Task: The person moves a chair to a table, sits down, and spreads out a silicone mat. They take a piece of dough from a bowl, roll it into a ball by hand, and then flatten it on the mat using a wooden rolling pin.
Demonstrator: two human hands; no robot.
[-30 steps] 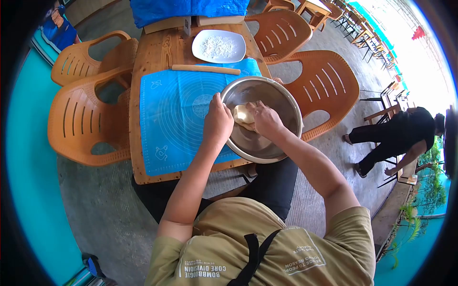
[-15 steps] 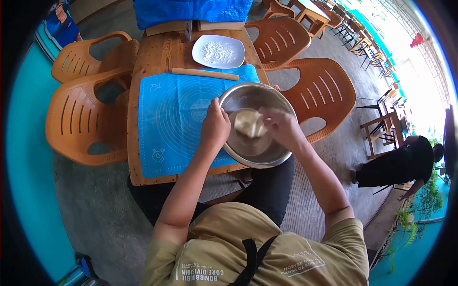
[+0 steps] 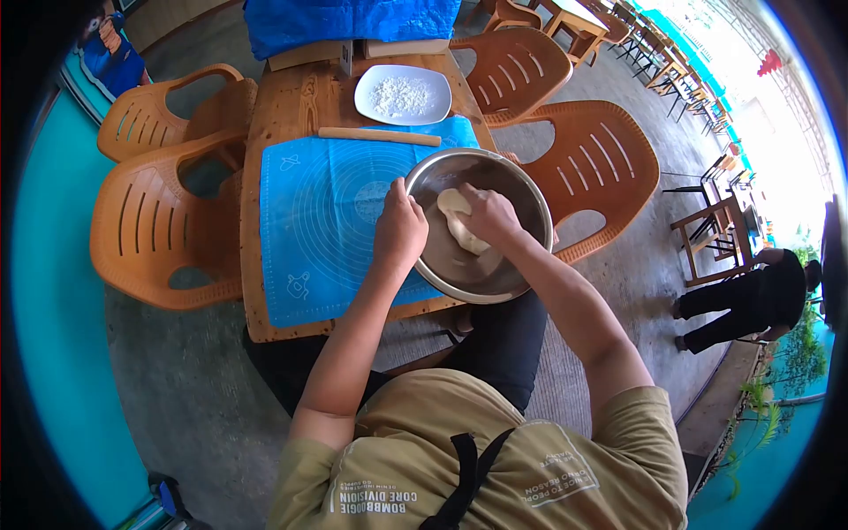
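A steel mixing bowl [image 3: 521, 190] sits at the table's front right corner, partly over the edge above my lap. My left hand [image 3: 400, 227] is closed on the bowl's left rim. Inside the bowl lies a pale lump of dough [image 3: 461, 225], stretched and uneven in shape. My right hand [image 3: 491, 215] reaches into the bowl with its fingers closed on the dough's upper right part; the fingertips are partly hidden. Under the bowl's left side a blue baking mat [image 3: 327, 238] with printed circles covers the table.
A wooden rolling pin [image 3: 380, 136] lies across the mat's far edge. Beyond it stands a white plate [image 3: 433, 108] of white flour. Orange chairs [image 3: 168, 221] flank the wooden table [image 3: 291, 97]. At the far right a person in black [image 3: 751, 296] stands on the floor.
My right hand has moved left and slightly up, onto the dough, which now looks longer and drawn out. My left hand stays on the rim. The person at the right has shifted stance.
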